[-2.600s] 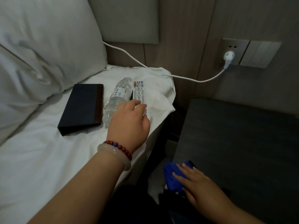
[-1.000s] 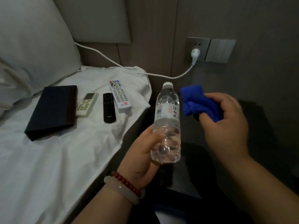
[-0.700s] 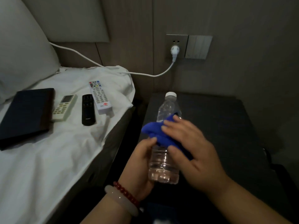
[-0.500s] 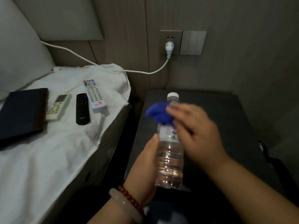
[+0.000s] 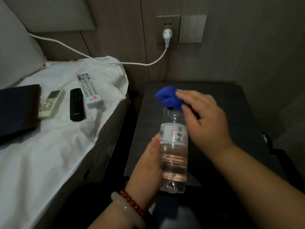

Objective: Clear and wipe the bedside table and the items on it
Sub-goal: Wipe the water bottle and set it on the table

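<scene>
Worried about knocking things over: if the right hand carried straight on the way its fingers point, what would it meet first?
The right hand points up-left, pressing the blue cloth onto the water bottle top; beyond, probably the bed's white sheet.

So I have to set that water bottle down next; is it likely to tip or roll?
The water bottle looks nearly full, so probably heavy for its size and steady upright on the bedside table. Its thin clear ribbed wall may flex under the left hand. Laid down, it would likely roll, being round.
</scene>
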The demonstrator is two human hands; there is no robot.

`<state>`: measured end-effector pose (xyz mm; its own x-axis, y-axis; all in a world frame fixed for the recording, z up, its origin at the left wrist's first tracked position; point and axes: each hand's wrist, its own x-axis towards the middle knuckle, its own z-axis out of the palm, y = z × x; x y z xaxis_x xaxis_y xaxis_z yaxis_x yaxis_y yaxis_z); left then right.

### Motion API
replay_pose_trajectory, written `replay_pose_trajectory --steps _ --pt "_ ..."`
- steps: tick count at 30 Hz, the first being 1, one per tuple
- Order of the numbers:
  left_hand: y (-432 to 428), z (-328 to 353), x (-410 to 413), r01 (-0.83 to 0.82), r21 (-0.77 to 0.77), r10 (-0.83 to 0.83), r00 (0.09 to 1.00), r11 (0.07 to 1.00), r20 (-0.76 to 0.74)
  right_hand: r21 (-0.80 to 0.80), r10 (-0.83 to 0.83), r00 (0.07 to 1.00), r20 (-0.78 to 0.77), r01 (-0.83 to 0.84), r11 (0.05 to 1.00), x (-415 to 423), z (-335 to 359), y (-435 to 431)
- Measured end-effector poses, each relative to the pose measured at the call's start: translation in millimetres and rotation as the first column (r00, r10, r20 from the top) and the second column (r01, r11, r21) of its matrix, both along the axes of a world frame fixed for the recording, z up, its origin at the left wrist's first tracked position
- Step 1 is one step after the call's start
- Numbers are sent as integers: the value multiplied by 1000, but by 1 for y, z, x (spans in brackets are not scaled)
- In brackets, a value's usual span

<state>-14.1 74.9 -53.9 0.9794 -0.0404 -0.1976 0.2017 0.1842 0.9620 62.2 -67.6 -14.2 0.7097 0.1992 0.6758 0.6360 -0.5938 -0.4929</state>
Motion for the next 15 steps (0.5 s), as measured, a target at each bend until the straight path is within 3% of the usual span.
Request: replay_pose_trajectory --steps 2,6,8,10,13,15 --pt "-4 1 -3 -4 7 4 999 1000 36 6 -40 999 -26 40 999 3 5 0" --pt "4 10 3 -83 -343 57 995 936 -85 -54 198 980 -3 -198 979 -67 -25 5" --pt "8 13 6 -104 -407 53 989 908 -136 -29 282 959 -17 -282 959 -76 -31 3" --pt "6 12 7 -99 -396 58 992 913 -115 -42 293 956 -11 -294 955 -63 -25 3" --pt "-8 11 1 -61 -213 59 998 975 -15 57 67 994 -91 -62 996 -16 -8 -5" --pt "-14 9 -3 -17 -179 18 1000 984 4 92 -10 991 -132 23 995 -2 1 -7"
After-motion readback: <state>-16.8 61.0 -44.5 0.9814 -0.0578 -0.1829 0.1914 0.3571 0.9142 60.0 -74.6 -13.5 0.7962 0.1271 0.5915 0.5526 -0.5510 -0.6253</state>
